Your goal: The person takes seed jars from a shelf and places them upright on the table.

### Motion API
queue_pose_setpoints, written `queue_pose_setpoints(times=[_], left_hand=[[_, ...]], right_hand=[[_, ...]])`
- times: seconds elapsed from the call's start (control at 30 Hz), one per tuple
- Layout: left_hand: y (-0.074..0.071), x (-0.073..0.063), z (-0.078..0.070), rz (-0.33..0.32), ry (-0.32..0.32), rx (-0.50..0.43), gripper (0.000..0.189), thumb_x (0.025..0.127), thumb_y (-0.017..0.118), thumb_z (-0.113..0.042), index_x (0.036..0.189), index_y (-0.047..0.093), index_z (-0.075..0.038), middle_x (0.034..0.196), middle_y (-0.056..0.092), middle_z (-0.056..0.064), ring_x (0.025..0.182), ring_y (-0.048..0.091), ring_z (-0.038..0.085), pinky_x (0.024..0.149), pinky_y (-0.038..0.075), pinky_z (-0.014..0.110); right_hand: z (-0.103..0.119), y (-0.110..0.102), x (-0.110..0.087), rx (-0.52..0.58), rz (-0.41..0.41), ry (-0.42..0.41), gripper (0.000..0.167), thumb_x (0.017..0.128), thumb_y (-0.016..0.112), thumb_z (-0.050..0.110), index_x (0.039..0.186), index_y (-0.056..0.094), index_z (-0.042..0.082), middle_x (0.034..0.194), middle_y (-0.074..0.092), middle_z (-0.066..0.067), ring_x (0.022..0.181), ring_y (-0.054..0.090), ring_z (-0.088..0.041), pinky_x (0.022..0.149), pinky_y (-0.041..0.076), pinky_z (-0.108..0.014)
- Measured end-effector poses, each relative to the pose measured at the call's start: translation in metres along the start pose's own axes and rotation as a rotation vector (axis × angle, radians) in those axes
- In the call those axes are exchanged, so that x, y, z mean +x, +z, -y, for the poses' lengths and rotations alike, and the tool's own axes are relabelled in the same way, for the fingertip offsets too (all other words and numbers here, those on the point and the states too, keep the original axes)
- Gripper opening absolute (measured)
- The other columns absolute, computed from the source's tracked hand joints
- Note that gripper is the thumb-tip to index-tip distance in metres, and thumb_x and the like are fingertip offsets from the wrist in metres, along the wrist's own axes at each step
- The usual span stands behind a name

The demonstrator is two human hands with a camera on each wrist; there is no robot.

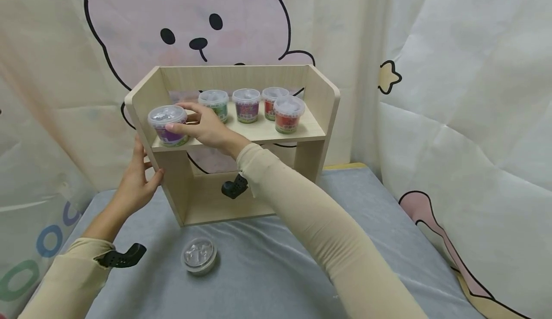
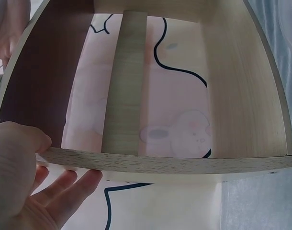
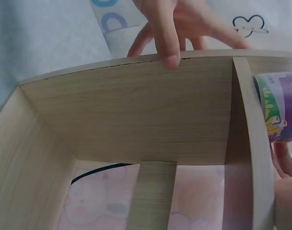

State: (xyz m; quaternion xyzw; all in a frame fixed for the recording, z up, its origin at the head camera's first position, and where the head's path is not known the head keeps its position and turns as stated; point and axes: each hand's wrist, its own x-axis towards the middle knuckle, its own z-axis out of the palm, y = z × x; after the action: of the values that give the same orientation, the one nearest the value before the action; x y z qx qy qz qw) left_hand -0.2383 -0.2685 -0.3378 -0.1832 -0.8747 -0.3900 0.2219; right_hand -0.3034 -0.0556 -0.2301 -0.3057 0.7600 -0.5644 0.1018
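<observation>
Purple cup (image 1: 165,119) in one hand, rack (image 1: 178,177) in the other

Looks like a cup-on-shelf step: right hand (image 1: 207,125) pinches the cup, fingers curled, at the upper shelf (image 1: 260,133)'s near corner. Left hand (image 1: 137,185), just below it, clamps the side panel (image 1: 148,91). Can't tell if the shelf takes the cup's weight, so I'd say the next move calls for keeping it level. Four cups (image 1: 247,106) sit past the right hand.

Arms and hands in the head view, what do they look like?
The left sleeve and right sleeve are long, plain and cream. A black gadget sits at the left wrist, another black gadget at the right. The left hand and right hand wear no gloves.
</observation>
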Motion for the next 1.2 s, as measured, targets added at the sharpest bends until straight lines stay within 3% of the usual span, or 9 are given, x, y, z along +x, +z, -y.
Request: queue_pose_setpoints(times=[0.37,0.63,0.9,1.2], left_hand=[[0.005,0.002,0.005,-0.025,0.016,0.006,0.098,0.091,0.057,0.008,0.162,-0.004,-0.024,0.157,0.028,0.032,0.123,0.047,0.067,0.086,0.046,0.077],[0.006,0.000,0.003,-0.018,-0.018,0.051,0.098,0.094,0.056,0.004,0.162,-0.008,-0.025,0.157,0.029,0.034,0.117,0.051,0.067,0.083,0.048,0.077],[0.007,-0.001,0.002,-0.017,-0.026,0.064,0.098,0.094,0.056,0.003,0.162,-0.009,-0.024,0.152,0.034,0.037,0.115,0.054,0.063,0.082,0.049,0.075],[0.003,-0.004,0.003,0.001,-0.068,0.074,0.100,0.096,0.056,-0.002,0.161,-0.015,-0.027,0.160,0.026,0.034,0.122,0.049,0.065,0.088,0.045,0.079]], right_hand=[[-0.001,-0.012,-0.034,0.115,0.071,-0.025,0.060,0.098,0.064,0.016,0.154,0.042,0.018,0.139,0.058,-0.007,0.124,0.056,-0.014,0.095,0.055,-0.023],[-0.010,-0.023,-0.069,0.147,0.062,-0.109,0.061,0.097,0.061,0.004,0.154,0.040,0.007,0.144,0.055,-0.019,0.125,0.060,-0.020,0.102,0.053,-0.026],[-0.030,-0.025,-0.099,0.138,0.122,-0.148,0.062,0.094,0.060,-0.004,0.153,0.039,0.000,0.143,0.054,-0.027,0.127,0.061,-0.032,0.103,0.053,-0.029],[-0.064,-0.017,-0.127,0.162,0.207,-0.163,0.063,0.090,0.062,-0.009,0.149,0.041,-0.004,0.138,0.055,-0.028,0.118,0.062,-0.015,0.106,0.053,-0.035]])
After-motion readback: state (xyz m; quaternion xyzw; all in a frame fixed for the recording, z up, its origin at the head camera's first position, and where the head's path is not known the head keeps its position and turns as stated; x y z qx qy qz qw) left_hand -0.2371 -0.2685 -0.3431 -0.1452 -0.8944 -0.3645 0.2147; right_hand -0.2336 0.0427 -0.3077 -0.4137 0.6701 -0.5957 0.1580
